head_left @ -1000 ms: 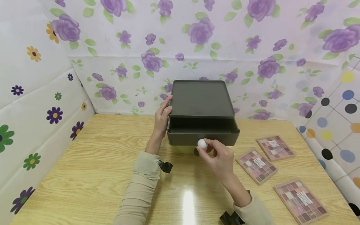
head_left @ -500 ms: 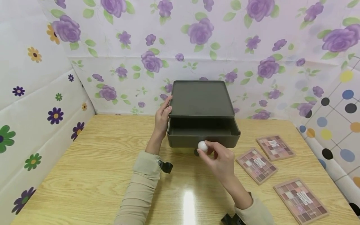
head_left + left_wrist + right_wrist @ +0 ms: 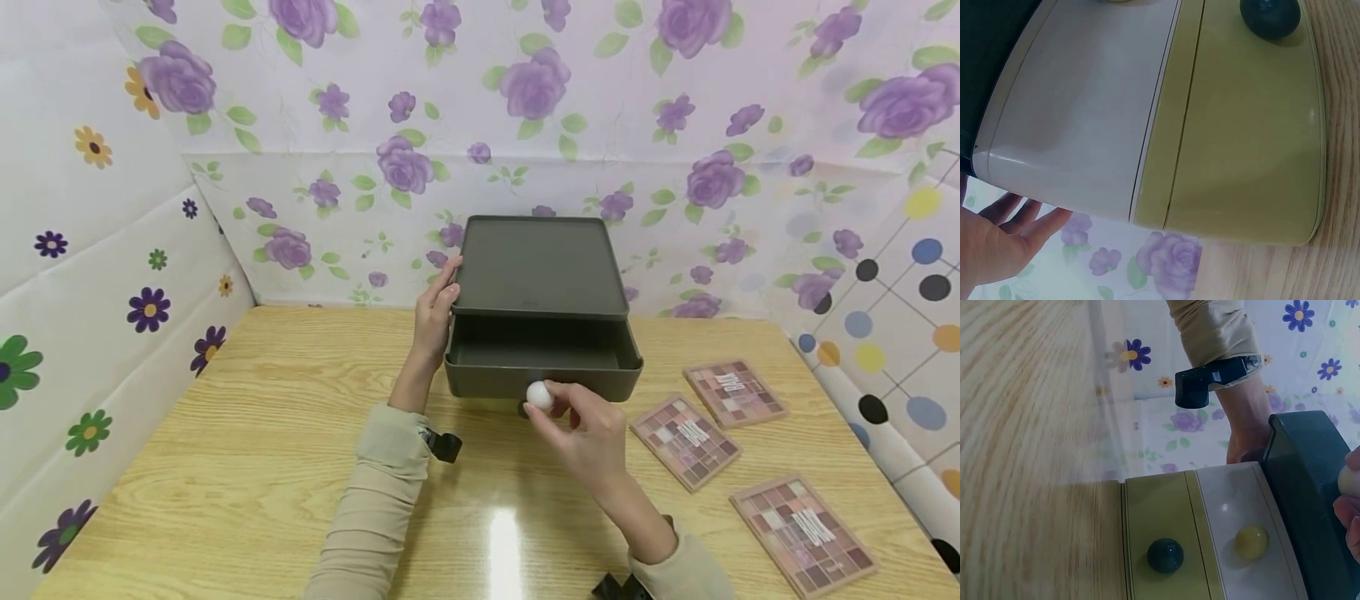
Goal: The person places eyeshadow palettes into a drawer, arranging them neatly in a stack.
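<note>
A small drawer unit (image 3: 540, 271) with a dark grey top stands on the table against the flowered backdrop. Its dark top drawer (image 3: 487, 382) is pulled out, and the inside shows bare. My right hand (image 3: 588, 433) pinches the white round knob (image 3: 540, 395) on that drawer between thumb and fingers. Against the unit's left side rests my left hand (image 3: 432, 321), its fingers extended along the wall. Below, the white drawer (image 3: 1079, 94) and the yellow-green drawer (image 3: 1247, 144) are closed. They carry a yellow knob (image 3: 1252, 542) and a dark knob (image 3: 1165, 555).
Three eyeshadow palettes lie on the right of the table: a far one (image 3: 735, 393), a middle one (image 3: 686, 442) and a near one (image 3: 802, 537). The wooden table (image 3: 247, 467) meets patterned cloth at the back and both sides.
The top drawer has slid a little farther out toward me, and my right hand came back with its knob. My left hand has stayed on the unit's side.
</note>
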The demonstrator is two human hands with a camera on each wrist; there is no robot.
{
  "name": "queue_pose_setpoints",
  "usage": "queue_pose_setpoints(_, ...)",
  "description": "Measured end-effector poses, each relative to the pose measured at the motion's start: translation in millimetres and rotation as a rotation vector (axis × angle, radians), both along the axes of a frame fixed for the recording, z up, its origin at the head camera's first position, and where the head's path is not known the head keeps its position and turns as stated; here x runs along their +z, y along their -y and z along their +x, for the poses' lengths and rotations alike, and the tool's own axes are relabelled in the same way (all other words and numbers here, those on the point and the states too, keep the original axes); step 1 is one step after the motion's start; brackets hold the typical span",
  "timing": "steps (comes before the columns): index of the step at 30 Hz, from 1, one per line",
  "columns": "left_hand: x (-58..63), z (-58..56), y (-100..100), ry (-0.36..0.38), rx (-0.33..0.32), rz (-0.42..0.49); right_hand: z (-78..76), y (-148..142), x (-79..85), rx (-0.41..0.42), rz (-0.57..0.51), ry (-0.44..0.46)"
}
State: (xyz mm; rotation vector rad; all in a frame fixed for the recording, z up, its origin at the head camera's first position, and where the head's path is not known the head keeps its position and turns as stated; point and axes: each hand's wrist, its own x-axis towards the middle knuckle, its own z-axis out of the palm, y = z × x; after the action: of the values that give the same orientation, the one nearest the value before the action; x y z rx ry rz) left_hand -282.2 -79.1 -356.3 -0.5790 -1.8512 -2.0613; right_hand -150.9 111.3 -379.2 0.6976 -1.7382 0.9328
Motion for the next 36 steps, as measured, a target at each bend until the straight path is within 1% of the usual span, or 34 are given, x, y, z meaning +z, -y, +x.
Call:
queue_pose_setpoints(3, 2.3, 2.7, 1.6, 0.051, -0.009, -0.022, -1.0, -0.5, -0.2, 0.011, 0.001, -0.005)
queue_pose_setpoints(5, 3.5, 4.5, 3.2, 0.072, -0.011, -0.041, -1.5, -1.3, -0.2, 0.015, 0.002, -0.008)
queue_pose_setpoints(10, 3.1, 7.3, 7.0, 0.077, -0.014, -0.077, -2.9, -5.7, -0.6, 0.025, -0.003, 0.005)
queue_pose_setpoints(13, 4.5, 8.1, 11.9, 0.075, -0.045, -0.098, -4.4, -6.9, -0.6, 0.043, -0.005, 0.014)
queue_pose_setpoints(17, 10.2, 7.4, 20.5, 0.069, -0.144, -0.169, -4.9, -7.3, 1.5, 0.065, 0.001, 0.015)
queue_pose_setpoints(20, 16.8, 5.4, 24.4, 0.083, -0.196, -0.252, -4.3, -8.1, 2.9, 0.08, 0.001, 0.027)
queue_pose_setpoints(21, 19.2, 4.6, 24.9, 0.092, -0.204, -0.281, -4.2, -8.5, 3.4, 0.088, 0.001, 0.031)
queue_pose_setpoints(23, 23.3, 3.4, 26.2, 0.117, -0.198, -0.338, -4.8, -8.5, 3.4, 0.107, -0.001, 0.036)
queue_pose_setpoints(26, 26.8, 3.0, 26.2, 0.157, -0.168, -0.389, -7.0, -9.4, 3.2, 0.11, 0.01, 0.021)
queue_pose_setpoints(28, 27.3, 2.7, 25.3, 0.169, -0.155, -0.387, -9.3, -10.3, 2.8, 0.107, 0.016, 0.007)
queue_pose_setpoints(30, 26.9, 2.2, 24.1, 0.173, -0.143, -0.367, -11.3, -11.0, 2.4, 0.101, 0.021, 0.0)
queue_pose_setpoints(34, 26.4, 0.7, 21.9, 0.171, -0.145, -0.321, -12.2, -11.1, 1.3, 0.094, 0.021, -0.001)
queue_pose_setpoints(36, 26.4, -0.2, 21.5, 0.182, -0.148, -0.303, -11.3, -10.5, 0.8, 0.09, 0.02, -0.002)
